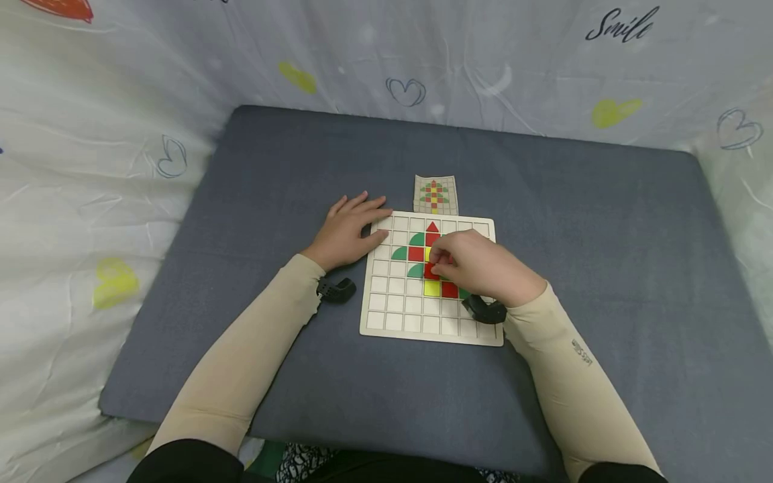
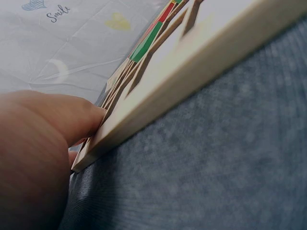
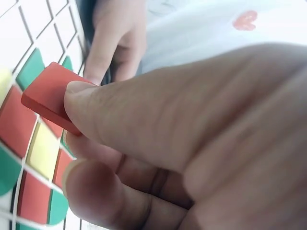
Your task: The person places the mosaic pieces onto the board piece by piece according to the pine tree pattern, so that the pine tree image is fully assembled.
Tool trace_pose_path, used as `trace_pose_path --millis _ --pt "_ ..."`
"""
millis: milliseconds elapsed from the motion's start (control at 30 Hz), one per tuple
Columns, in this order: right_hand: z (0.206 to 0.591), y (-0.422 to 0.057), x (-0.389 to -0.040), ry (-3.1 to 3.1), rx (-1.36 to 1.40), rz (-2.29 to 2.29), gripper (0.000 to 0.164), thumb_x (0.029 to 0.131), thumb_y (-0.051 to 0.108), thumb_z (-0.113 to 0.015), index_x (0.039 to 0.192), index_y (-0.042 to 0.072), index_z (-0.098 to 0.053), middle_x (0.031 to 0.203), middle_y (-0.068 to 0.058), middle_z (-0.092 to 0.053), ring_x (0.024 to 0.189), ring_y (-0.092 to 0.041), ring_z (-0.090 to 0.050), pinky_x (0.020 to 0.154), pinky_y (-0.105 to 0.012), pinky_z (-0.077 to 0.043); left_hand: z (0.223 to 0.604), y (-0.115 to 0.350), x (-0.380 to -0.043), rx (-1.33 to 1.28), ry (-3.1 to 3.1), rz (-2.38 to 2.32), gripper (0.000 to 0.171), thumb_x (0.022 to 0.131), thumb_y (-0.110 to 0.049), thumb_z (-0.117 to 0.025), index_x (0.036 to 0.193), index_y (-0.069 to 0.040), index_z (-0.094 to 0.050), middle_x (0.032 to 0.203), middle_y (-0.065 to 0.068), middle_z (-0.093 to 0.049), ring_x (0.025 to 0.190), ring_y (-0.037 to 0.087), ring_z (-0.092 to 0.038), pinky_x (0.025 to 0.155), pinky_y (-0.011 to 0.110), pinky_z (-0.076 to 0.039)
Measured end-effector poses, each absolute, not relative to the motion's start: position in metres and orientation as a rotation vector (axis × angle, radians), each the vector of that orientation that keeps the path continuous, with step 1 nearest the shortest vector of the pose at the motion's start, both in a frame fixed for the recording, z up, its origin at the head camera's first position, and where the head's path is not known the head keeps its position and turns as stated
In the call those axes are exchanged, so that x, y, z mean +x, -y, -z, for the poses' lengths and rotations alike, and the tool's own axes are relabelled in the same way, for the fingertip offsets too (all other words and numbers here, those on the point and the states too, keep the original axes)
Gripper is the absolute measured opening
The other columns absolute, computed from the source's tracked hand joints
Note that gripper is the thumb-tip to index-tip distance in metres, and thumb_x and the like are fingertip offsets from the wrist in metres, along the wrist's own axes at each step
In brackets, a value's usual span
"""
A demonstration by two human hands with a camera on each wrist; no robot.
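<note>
A white gridded board (image 1: 395, 303) with a pale wooden frame lies on the table. Red, yellow and green pieces fill several of its cells, such as a yellow square (image 1: 431, 288) and a green quarter-round (image 1: 400, 253). Over the middle of the board, my right hand (image 1: 483, 265) pinches a red square tile (image 3: 50, 93) between thumb and fingers; the tile is tilted in the right wrist view. My left hand (image 1: 347, 235) lies at the board's upper left corner, fingers spread, its thumb on the frame. The right hand hides part of the board's right side.
Touching the board's far edge is a small pattern card (image 1: 436, 194) showing a coloured tree shape. Grey cloth covers the table (image 1: 290, 161). A white printed curtain (image 1: 356, 54) hangs behind it and at the sides. Both wrists wear black devices.
</note>
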State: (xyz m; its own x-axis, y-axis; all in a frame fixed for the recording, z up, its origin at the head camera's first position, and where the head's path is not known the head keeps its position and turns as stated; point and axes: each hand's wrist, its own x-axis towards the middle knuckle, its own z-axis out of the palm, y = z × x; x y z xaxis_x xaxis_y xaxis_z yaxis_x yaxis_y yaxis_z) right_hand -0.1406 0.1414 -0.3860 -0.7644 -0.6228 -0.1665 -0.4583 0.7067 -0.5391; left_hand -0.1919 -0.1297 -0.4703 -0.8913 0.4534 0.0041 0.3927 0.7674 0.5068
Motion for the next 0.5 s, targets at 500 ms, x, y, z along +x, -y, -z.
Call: trace_pose_path --millis 500 --pt "0.4 -0.123 -0.139 -2.512 -0.886 0.699 0.011 0.095 0.002 -0.069 0.092 0.009 -0.076 0.082 0.003 -0.07 0.067 -0.012 -0.058 0.067 -0.03 -0.053 0.469 0.129 -0.192 0.665 -2.844 -0.774 0.052 0.107 -0.044 -0.059 0.156 -0.025 -0.055 0.169 -0.002 -0.038 0.162 0.024 -0.018 0.133 0.048 0.0"
